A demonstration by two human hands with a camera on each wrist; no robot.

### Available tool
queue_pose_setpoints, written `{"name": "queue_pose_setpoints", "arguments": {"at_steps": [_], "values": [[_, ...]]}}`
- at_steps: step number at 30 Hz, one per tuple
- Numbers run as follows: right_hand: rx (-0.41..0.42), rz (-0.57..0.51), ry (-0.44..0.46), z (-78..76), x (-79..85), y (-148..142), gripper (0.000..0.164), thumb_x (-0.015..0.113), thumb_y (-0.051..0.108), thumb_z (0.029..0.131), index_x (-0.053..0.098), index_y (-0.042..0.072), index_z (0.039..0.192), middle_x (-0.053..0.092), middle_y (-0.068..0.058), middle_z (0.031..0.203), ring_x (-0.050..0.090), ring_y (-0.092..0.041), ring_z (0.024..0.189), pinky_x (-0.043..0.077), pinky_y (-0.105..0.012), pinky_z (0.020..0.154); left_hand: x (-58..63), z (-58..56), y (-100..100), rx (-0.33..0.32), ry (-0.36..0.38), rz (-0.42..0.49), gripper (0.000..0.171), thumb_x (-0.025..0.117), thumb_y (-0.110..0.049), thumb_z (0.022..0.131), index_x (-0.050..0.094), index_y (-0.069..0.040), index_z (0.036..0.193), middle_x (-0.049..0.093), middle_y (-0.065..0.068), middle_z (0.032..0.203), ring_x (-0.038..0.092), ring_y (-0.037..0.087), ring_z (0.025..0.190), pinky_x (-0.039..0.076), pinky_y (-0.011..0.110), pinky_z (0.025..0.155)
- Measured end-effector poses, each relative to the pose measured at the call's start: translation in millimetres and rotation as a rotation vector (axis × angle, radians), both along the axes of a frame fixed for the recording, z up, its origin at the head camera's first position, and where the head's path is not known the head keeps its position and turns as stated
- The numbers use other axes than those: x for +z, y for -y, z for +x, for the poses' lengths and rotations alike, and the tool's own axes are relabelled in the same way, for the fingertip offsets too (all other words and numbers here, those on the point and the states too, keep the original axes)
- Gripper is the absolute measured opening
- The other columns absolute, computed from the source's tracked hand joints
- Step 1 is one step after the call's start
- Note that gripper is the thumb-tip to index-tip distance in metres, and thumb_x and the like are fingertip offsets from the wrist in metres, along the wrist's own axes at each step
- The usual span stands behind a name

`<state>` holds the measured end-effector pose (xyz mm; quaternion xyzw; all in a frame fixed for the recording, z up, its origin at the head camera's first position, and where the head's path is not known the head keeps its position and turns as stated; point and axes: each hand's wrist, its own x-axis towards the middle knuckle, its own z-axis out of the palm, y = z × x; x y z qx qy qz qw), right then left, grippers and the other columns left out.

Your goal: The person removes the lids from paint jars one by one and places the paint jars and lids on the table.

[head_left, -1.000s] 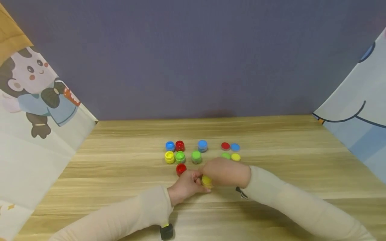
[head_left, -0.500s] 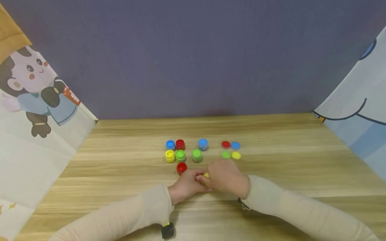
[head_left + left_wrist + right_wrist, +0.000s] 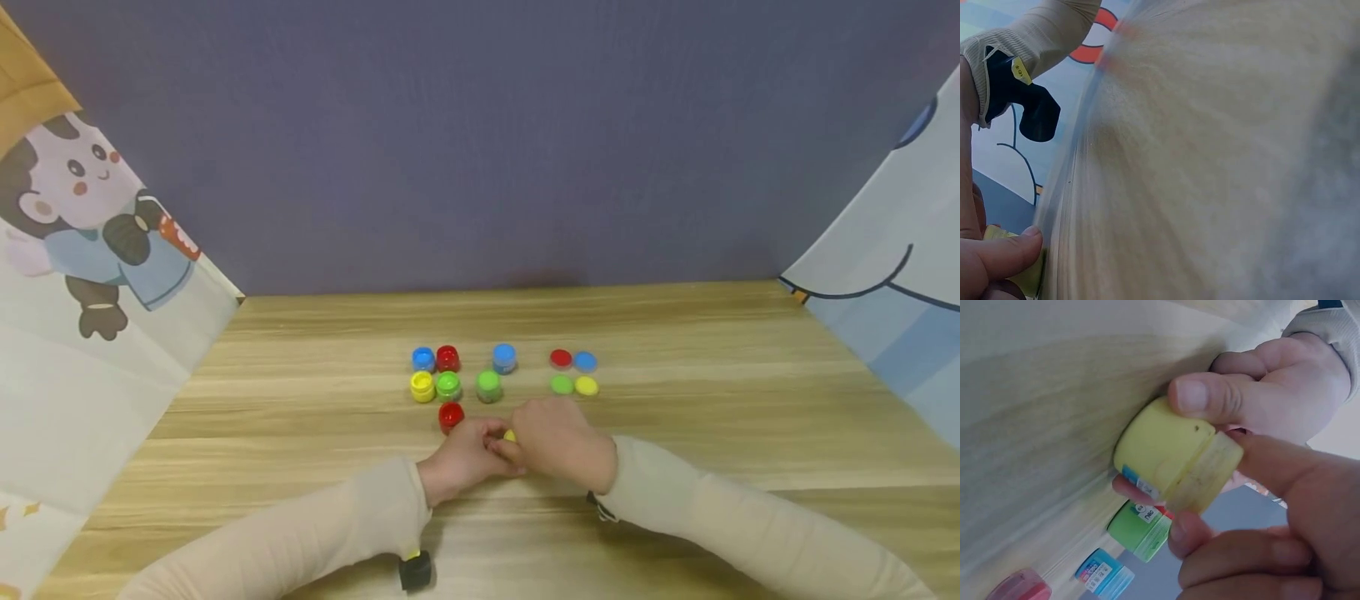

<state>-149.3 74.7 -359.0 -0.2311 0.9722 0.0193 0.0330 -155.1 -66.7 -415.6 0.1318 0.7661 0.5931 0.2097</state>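
Observation:
Between both hands, just in front of the group of jars, is a small yellow paint jar, mostly covered by fingers in the head view. My left hand holds its body; in the right wrist view the thumb lies across the yellow side of the jar. With curled fingers my right hand pinches the jar's pale, see-through yellow lid. The lid sits on the jar's mouth, with a thin seam showing. In the left wrist view, a thumb covers much of the jar.
Left of centre stand lidless jars: blue, red, yellow, green and another red. Lidded blue and green jars are beside them. Several loose lids lie to the right. A dark wall bounds the back.
My right hand has turned about the yellow jar's lid, its knuckles swinging back and upward, and then stayed nearly still. My left hand has kept its place on the jar.

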Motion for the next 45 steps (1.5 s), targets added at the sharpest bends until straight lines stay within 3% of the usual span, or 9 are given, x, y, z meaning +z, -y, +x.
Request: {"name": "queue_pose_setpoints", "arguments": {"at_steps": [7, 14, 19, 23, 28, 35, 41, 45], "values": [[0.1, -0.072, 0.037, -5.2, 0.4, -5.4, 0.053, 0.06, 0.05, 0.087, 0.039, 0.016, 0.052, 0.027, 0.005, 0.048, 0.027, -0.009, 0.044, 0.021, -0.021, 0.04, 1.9, 0.1, 1.1, -0.001, 0.041, 0.013, 0.039, 0.076, 0.002, 0.074, 0.066, -0.003, 0.111, 0.061, 0.001, 0.071, 0.052, 0.01, 0.066, 0.048, 0.021, 0.067], [0.234, -0.145, 0.083, -9.4, 3.2, -12.0, 0.037, 0.066, 0.035, 0.086, 0.05, 0.014, 0.06, 0.036, 0.005, 0.052, 0.032, -0.007, 0.047, 0.029, -0.02, 0.043, 2.1, 1.4, 0.7, -0.01, 0.068, 0.056, 0.045, 0.074, 0.007, 0.074, 0.063, 0.0, 0.116, 0.056, 0.001, 0.067, 0.051, 0.009, 0.062, 0.053, 0.024, 0.071], [0.258, -0.147, 0.115, -10.2, 7.4, -13.6, 0.029, 0.071, 0.03, 0.083, 0.054, 0.014, 0.067, 0.041, 0.005, 0.055, 0.036, -0.007, 0.049, 0.033, -0.02, 0.046, 2.3, 1.1, 1.0, -0.008, 0.063, 0.054, 0.044, 0.074, 0.007, 0.073, 0.063, 0.0, 0.116, 0.052, 0.001, 0.064, 0.046, 0.009, 0.058, 0.052, 0.021, 0.066], [0.265, -0.133, 0.134, -10.0, 11.0, -13.7, 0.024, 0.075, 0.03, 0.079, 0.058, 0.013, 0.076, 0.045, 0.006, 0.059, 0.04, -0.007, 0.053, 0.037, -0.021, 0.049, 2.8, 1.3, 1.7, -0.003, 0.04, 0.023, 0.044, 0.076, 0.005, 0.073, 0.064, -0.002, 0.115, 0.05, 0.0, 0.061, 0.042, 0.009, 0.055, 0.04, 0.015, 0.054], [0.259, -0.114, 0.17, -10.2, 14.3, -11.1, 0.021, 0.079, 0.023, 0.074, 0.061, 0.015, 0.08, 0.049, 0.008, 0.062, 0.045, -0.008, 0.056, 0.041, -0.021, 0.055, 3.7, 1.7, 2.4, -0.013, 0.033, 0.011, 0.045, 0.077, 0.002, 0.073, 0.064, -0.003, 0.116, 0.048, 0.0, 0.061, 0.04, 0.01, 0.055, 0.034, 0.016, 0.051], [0.292, -0.079, 0.199, -10.4, 18.3, -10.1, 0.015, 0.073, 0.01, 0.078, 0.062, 0.016, 0.085, 0.047, 0.007, 0.061, 0.043, -0.008, 0.053, 0.041, -0.021, 0.052, 3.0, 1.6, 2.6, -0.015, 0.039, 0.003, 0.039, 0.077, 0.0, 0.074, 0.064, -0.004, 0.111, 0.044, 0.0, 0.06, 0.038, 0.011, 0.055, 0.03, 0.018, 0.05], [0.391, -0.038, 0.168, -11.4, 20.4, -14.4, 0.025, 0.072, 0.009, 0.081, 0.065, 0.017, 0.104, 0.05, 0.007, 0.064, 0.043, -0.008, 0.054, 0.041, -0.02, 0.054, 2.0, 0.7, 3.2, -0.012, 0.038, -0.022, 0.033, 0.078, -0.001, 0.073, 0.065, -0.004, 0.103, 0.043, 0.0, 0.058, 0.037, 0.011, 0.053, 0.029, 0.019, 0.049], [0.389, -0.099, 0.232, -12.1, 20.8, -16.7, 0.03, 0.073, 0.015, 0.08, 0.064, 0.016, 0.108, 0.052, 0.008, 0.066, 0.046, -0.007, 0.057, 0.043, -0.02, 0.056, 1.6, 1.0, 3.9, -0.016, 0.035, -0.007, 0.036, 0.077, 0.002, 0.073, 0.064, -0.002, 0.107, 0.044, 0.0, 0.059, 0.037, 0.011, 0.053, 0.029, 0.018, 0.049]]}}
